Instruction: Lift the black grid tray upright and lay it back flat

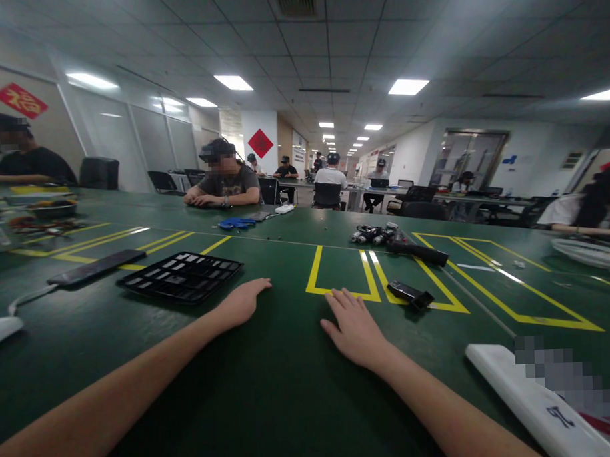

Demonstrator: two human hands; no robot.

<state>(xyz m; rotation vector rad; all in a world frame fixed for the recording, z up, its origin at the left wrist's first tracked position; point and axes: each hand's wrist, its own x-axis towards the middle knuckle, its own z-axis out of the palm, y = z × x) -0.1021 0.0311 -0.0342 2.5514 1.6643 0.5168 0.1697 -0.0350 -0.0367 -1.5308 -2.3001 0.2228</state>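
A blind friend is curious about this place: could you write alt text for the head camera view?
A person's left hand and right hand are over a green table, between a black compartmented tray on the left and a small black object on the right. Beyond, other people sit at tables.

The table (285, 376) is green — tape (558, 323) yellow, gridded tray (180, 276) black.

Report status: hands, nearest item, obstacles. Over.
Left hand appears empty, beside flat black gridded plastic tray. Right hand empty, palm-down, at yellow tape outline. Possible obstacle: glossy black angular piece right of that hand.
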